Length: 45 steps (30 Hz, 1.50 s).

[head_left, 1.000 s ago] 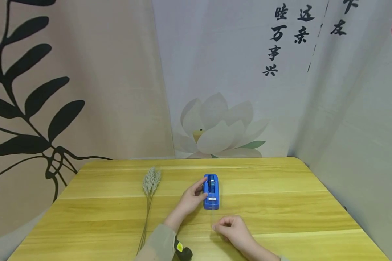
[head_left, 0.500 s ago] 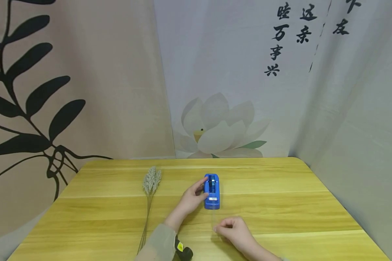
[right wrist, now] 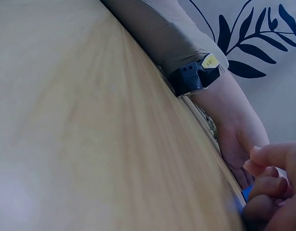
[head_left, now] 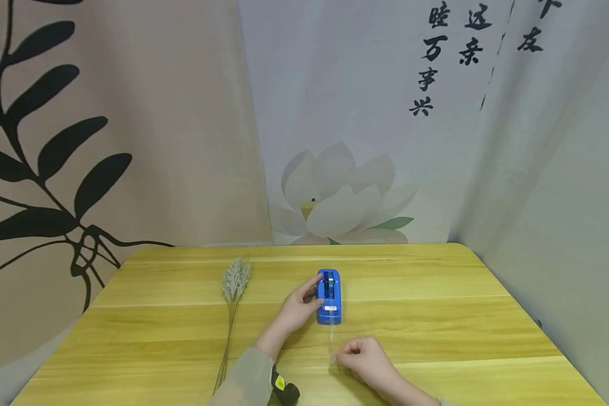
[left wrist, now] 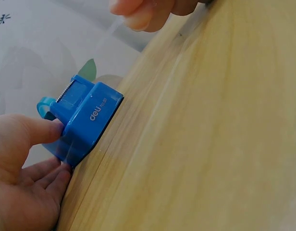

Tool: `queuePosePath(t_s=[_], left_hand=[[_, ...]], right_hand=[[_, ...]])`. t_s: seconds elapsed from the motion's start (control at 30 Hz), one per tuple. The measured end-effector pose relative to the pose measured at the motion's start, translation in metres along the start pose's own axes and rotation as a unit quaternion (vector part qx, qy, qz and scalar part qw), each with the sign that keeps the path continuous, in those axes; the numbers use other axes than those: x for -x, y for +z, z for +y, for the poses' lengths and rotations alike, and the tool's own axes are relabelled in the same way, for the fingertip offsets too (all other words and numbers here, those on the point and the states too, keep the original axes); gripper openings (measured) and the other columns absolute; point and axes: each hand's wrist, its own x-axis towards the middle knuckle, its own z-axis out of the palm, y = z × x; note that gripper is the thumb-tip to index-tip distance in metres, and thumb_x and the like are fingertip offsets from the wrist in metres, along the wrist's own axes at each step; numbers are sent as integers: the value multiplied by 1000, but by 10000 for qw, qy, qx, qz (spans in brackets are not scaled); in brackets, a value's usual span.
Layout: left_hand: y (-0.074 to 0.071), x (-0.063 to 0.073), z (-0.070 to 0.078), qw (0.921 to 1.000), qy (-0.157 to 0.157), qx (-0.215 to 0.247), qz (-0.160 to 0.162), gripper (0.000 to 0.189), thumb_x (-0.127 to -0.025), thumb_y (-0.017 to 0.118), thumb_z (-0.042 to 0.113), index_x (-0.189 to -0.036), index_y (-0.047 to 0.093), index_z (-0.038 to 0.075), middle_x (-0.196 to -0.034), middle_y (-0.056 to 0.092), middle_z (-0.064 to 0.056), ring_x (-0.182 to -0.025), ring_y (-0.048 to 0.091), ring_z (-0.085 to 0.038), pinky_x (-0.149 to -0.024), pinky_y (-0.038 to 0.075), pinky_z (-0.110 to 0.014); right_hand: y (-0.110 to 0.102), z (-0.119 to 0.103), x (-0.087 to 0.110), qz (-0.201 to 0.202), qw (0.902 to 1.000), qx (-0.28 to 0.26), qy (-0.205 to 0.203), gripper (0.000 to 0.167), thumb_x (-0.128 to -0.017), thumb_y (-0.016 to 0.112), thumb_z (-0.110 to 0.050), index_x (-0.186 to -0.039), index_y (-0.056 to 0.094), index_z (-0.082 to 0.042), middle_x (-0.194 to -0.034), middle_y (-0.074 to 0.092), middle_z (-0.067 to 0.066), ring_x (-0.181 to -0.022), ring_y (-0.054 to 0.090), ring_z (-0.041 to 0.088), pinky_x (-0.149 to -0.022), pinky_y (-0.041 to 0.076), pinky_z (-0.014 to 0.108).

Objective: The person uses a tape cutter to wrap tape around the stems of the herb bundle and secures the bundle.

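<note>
A blue tape dispenser (head_left: 329, 317) stands on the wooden table, its serrated cutter and "deli" lettering showing in the left wrist view (left wrist: 97, 111). My left hand (head_left: 295, 312) grips it from the left side, with the thumb (left wrist: 46, 130) against its body. From its near end a clear strip of tape (head_left: 332, 336) stretches toward me. My right hand (head_left: 366, 361) pinches the strip's loose end between thumb and forefinger, a short way in front of the dispenser. In the right wrist view, the curled fingers (right wrist: 268, 192) partly hide the dispenser.
A bundle of dried grey flower stems (head_left: 232, 304) lies on the table (head_left: 436, 316) to the left of my left forearm. A black camera mount (head_left: 285, 390) is strapped to my left wrist. Printed curtains (head_left: 193, 124) hang behind the table's far edge.
Both hands keep their holds on the dispenser and the tape end. My right hand has shifted very slightly toward me, and the tape strip shows a little more clearly.
</note>
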Motion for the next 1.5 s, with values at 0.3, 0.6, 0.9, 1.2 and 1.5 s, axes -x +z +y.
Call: queuePosePath(t_s=[0.3,0.6,0.9,1.2,1.5], left_hand=[[-6,1,-2,9998,-30,119,176,60,-93,63,8,-148,41,18,-140,47,-25,-125,48,-41,-103,39,-53],[-22,-6,23,9994,-197,-107,265,64,-91,66,10,-149,39,17,-142,45,-24,-122,51,-42,-95,46,-53],[-88,19,51,9961,-96,-794,375,48,-94,63,14,-140,51,10,-121,62,-15,-104,61,-31,-86,52,-44],[-151,57,33,9872,-793,-1025,933,41,-95,63,18,-129,55,-2,-97,66,-17,-81,65,-30,-74,56,-42],[-162,83,0,9774,-1671,-786,1033,53,-92,67,25,-127,48,-9,-88,67,-15,-64,63,-24,-55,55,-36]], right_hand=[[4,-3,-6,-144,9999,36,14,17,-82,74,-13,-79,71,4,-51,45,-7,-45,35,4,-42,30,15],[5,-4,-9,-177,9997,-123,-125,16,-82,73,-8,-82,70,8,-53,45,-4,-45,35,4,-41,29,15],[2,-1,-6,-265,9995,-94,-135,19,-82,73,-12,-79,69,6,-55,48,-6,-45,36,3,-42,30,15],[-2,1,-4,-220,9996,-150,-24,20,-82,74,-14,-80,69,6,-51,43,-6,-43,33,6,-40,27,16],[-3,1,-3,-211,9997,-140,40,21,-82,74,-14,-80,69,6,-50,42,-6,-42,32,6,-40,27,16]])
